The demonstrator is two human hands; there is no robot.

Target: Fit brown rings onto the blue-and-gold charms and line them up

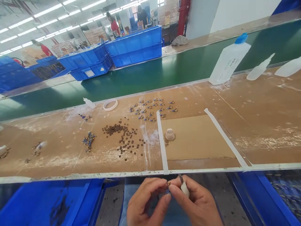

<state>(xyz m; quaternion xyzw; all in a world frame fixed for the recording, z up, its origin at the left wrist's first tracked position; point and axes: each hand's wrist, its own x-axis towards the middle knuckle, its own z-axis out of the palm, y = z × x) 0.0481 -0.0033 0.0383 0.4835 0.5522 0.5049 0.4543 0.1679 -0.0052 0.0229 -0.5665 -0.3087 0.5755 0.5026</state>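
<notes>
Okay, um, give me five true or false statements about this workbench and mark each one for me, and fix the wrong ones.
1. The left hand and right hand meet at a tiny part. True.
2. The white object with a dark tip is tucked in the left hand. False: it is in the right hand.
3. A small clear cup stands on the cardboard. True.
4. The large white bottle has a red cap. False: the cap is blue.
5. Small brown discs lie scattered on the brown tabletop. True.
</notes>
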